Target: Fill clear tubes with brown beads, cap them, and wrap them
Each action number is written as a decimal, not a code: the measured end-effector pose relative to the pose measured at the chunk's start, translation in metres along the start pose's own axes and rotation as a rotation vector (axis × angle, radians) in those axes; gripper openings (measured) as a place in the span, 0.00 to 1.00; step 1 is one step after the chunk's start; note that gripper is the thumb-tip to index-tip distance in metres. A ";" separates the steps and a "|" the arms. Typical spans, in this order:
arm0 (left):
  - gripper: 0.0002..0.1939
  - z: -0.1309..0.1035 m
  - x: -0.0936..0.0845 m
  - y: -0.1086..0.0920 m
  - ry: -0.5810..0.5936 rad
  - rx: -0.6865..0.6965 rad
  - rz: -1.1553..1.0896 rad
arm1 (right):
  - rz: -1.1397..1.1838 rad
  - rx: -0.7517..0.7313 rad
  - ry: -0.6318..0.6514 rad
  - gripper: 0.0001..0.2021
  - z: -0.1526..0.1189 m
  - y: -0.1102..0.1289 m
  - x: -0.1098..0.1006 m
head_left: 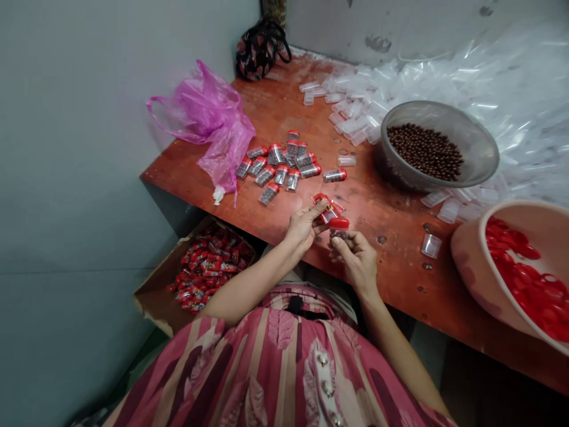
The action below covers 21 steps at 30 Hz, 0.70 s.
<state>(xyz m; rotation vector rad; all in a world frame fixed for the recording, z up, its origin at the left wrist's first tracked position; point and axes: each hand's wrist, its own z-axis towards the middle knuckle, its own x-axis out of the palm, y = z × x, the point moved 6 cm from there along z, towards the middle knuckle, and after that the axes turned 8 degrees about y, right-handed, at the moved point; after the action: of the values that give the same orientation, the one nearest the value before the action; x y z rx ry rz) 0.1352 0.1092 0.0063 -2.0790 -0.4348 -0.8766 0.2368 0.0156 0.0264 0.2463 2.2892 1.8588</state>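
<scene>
My left hand pinches a red printed wrapper with a clear part, just over the table's front edge. In my right hand is a small clear container with a red cap and dark balls inside, held upright against the wrapper's lower side. Several filled, red-capped containers lie in a loose group beyond my left hand. One empty clear container rests to the right of my hands, another farther back.
On the red-brown table stand a grey bowl of brown balls and a pink tub of red caps. Clear containers pile up behind. A pink bag lies left; below is a box of red packets.
</scene>
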 end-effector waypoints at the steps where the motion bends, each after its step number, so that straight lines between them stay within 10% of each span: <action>1: 0.17 0.000 0.001 0.001 0.011 -0.008 0.002 | -0.003 0.000 -0.004 0.14 0.001 0.000 0.000; 21: 0.17 -0.002 0.014 0.013 0.232 -0.078 0.291 | -0.121 -0.099 -0.057 0.13 0.013 -0.009 -0.011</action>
<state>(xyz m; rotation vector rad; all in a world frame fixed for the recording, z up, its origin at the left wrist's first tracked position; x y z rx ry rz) 0.1511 0.1001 0.0097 -2.0148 0.0264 -0.9547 0.2502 0.0234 0.0157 0.1411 2.1183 1.8729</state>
